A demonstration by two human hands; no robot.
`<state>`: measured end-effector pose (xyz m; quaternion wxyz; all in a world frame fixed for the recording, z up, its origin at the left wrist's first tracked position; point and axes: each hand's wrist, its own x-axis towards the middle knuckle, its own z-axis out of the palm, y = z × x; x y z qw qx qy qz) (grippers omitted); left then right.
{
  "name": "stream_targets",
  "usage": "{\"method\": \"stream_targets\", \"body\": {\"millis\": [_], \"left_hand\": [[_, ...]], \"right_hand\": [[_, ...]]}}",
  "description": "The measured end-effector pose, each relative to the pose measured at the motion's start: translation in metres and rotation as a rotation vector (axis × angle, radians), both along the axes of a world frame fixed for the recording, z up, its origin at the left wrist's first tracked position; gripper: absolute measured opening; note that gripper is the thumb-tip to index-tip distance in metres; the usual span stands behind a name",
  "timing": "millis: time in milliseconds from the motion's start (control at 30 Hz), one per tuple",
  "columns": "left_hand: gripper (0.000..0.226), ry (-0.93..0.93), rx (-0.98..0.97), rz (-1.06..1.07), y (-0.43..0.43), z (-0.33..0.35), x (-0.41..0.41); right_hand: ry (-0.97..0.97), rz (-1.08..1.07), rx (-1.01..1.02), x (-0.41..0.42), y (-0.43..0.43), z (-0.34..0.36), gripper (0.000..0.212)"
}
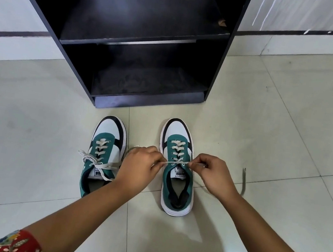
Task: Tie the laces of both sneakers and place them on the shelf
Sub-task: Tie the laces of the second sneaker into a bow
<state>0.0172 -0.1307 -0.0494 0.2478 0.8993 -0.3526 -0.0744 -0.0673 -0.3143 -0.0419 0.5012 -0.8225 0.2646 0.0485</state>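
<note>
Two green, white and black sneakers stand side by side on the tiled floor, toes toward the shelf. The left sneaker [104, 151] carries a tied bow of white lace. Over the right sneaker [177, 170] a white lace [177, 162] is stretched taut across the tongue. My left hand [140, 165] pinches one end of that lace, and my right hand [211, 173] pinches the other end. A loose lace tail [244, 181] trails from my right hand over the floor. The dark shelf unit [135, 41] stands just beyond the shoes.
The shelf unit has two open tiers, a middle board [146, 21] and a dusty bottom board [146, 84], both bare. Pale glossy floor tiles [31, 127] surround the shoes. A white wall with a dark skirting line [305, 31] runs behind.
</note>
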Motion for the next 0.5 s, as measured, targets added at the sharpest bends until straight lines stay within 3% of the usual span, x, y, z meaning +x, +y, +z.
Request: {"method": "stream_targets", "body": {"millis": [67, 167, 500], "left_hand": [[0.014, -0.008, 0.008, 0.004, 0.003, -0.003, 0.001], [0.011, -0.016, 0.022, 0.011, 0.007, -0.007, 0.000], [0.013, 0.004, 0.058, 0.005, 0.012, -0.017, 0.003]], "right_hand": [[0.023, -0.152, 0.254, -0.001, 0.001, -0.003, 0.015], [0.067, -0.246, 0.463, -0.004, 0.006, -0.008, 0.019], [0.046, -0.371, 0.630, -0.007, 0.009, -0.024, 0.015]]}}
